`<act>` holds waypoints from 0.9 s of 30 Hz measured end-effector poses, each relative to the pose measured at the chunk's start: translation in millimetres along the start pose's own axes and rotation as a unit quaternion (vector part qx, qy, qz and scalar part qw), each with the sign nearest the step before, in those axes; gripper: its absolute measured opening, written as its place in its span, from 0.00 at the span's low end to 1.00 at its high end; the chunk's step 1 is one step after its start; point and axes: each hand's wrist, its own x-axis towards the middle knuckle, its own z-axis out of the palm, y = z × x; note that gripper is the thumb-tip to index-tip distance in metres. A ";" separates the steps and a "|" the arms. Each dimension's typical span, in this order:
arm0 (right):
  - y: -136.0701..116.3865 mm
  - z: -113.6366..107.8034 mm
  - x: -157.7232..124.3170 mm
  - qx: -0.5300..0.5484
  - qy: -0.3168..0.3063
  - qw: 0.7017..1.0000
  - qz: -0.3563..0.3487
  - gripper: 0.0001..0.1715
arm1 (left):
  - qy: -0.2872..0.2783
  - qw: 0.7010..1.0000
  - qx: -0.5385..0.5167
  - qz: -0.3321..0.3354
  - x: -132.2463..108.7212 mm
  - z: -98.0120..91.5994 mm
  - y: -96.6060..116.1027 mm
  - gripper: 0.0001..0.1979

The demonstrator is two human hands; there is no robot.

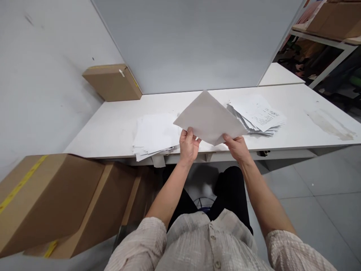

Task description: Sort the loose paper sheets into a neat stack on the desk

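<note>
Between my two hands a blank whitish sheet of paper [210, 116] is held up above the table's front edge, turned so that one corner points away from me. My left hand [189, 145] pinches its near left edge, thumb on top and fingers underneath. On the near right edge, my right hand [235, 145] grips it the same way. To the left lies a loose stack of white papers [155, 131]. Right of the held sheet is another uneven paper stack [259, 111], its top sheet showing dark writing. The held sheet covers part of the tabletop behind it.
The white table [118, 120] backs onto a grey panel [197, 45]. A flat cardboard box [113, 82] leans at the back left corner. Large cardboard boxes [56, 195] with yellow tape stand at my lower left. A shelf with a carton [335, 20] is at the far right.
</note>
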 end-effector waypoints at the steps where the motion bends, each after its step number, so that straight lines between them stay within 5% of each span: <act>1: -4.9 -3.7 2.6 -0.021 0.013 1.000 -0.015 0.17 | -0.001 1.000 0.023 0.016 2.5 -5.5 0.6 0.16; 6: -32.2 -30.8 16.4 -0.160 0.024 0.984 -0.069 0.13 | -0.064 0.950 0.262 0.156 20.4 -33.1 17.0 0.29; 9: -31.1 -41.0 19.5 -0.245 -0.009 0.969 -0.029 0.13 | -0.131 0.912 0.372 0.116 24.9 -40.8 18.8 0.33; 13: -15.0 -45.3 20.2 -0.239 -0.046 0.970 0.006 0.15 | -0.177 0.904 0.388 0.013 23.2 -43.3 7.9 0.18; 21: -4.6 -48.5 22.8 -0.186 -0.060 0.981 0.017 0.14 | -0.161 0.910 0.382 0.018 19.8 -38.5 11.6 0.14; 27: -14.0 -36.6 6.1 0.014 -0.003 0.999 0.035 0.15 | -0.028 0.971 0.236 -0.005 0.7 -35.7 11.6 0.17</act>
